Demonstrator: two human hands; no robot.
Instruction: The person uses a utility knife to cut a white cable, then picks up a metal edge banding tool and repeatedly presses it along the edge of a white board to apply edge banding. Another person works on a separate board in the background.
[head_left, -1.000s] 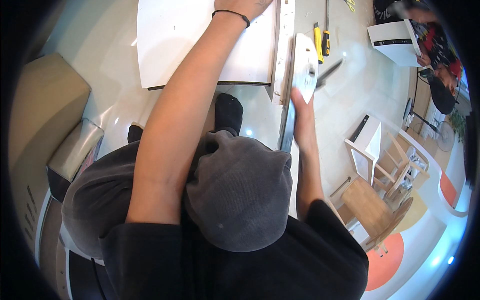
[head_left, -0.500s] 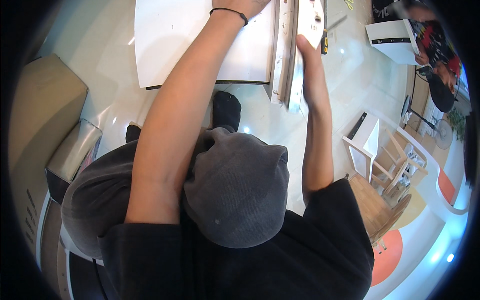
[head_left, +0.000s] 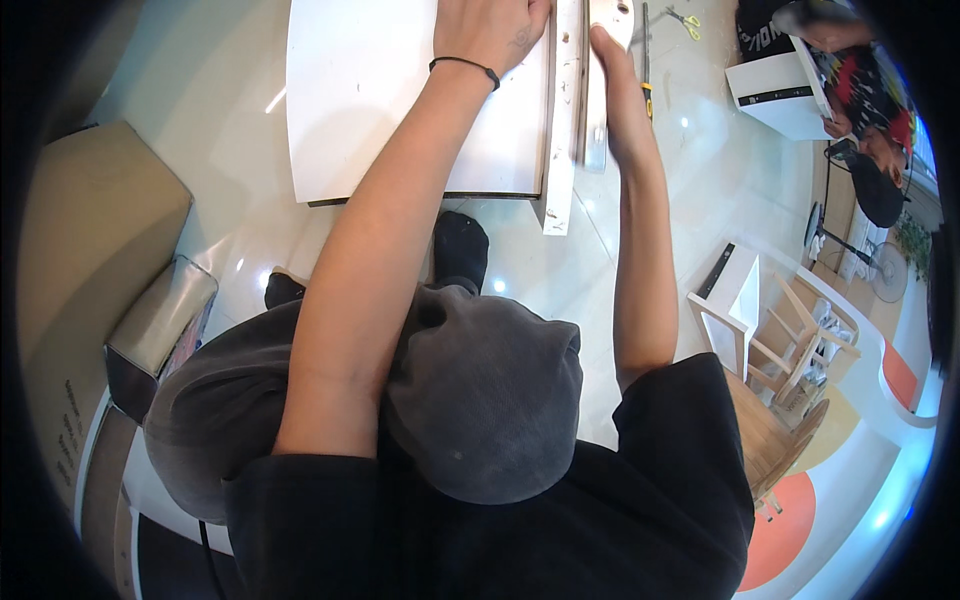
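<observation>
- Since the earlier frame, right hand (head_left: 618, 95) has slid the narrow strip (head_left: 598, 90) to top centre, beside the white board (head_left: 400, 100).
- Left hand (head_left: 490, 30) lies flat, open, pressing that board; right grip unclear.
- Step: aligning strip to board edge; next needs squaring.

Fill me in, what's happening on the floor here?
A person is crouched over flat-pack furniture parts on a tiled floor. The left hand presses flat on a large white panel. The right hand reaches to narrow white boards standing on edge along the panel's right side. A yellow-handled screwdriver lies beyond them, and a cardboard box sits to the left.
</observation>
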